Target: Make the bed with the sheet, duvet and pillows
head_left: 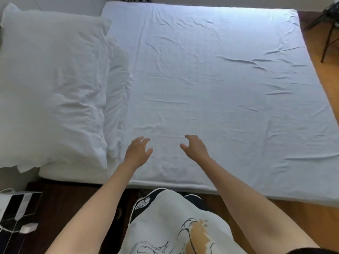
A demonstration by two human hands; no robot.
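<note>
Shirt (pixel 176 226): cursive script printed near the bottom edge of view, upside down to the camera, not legible. Shorts (pixel 145 204): small oval badge with lettering, blurred, unreadable. Nothing else in view carries text, numbers or signs that can be made out.
</note>
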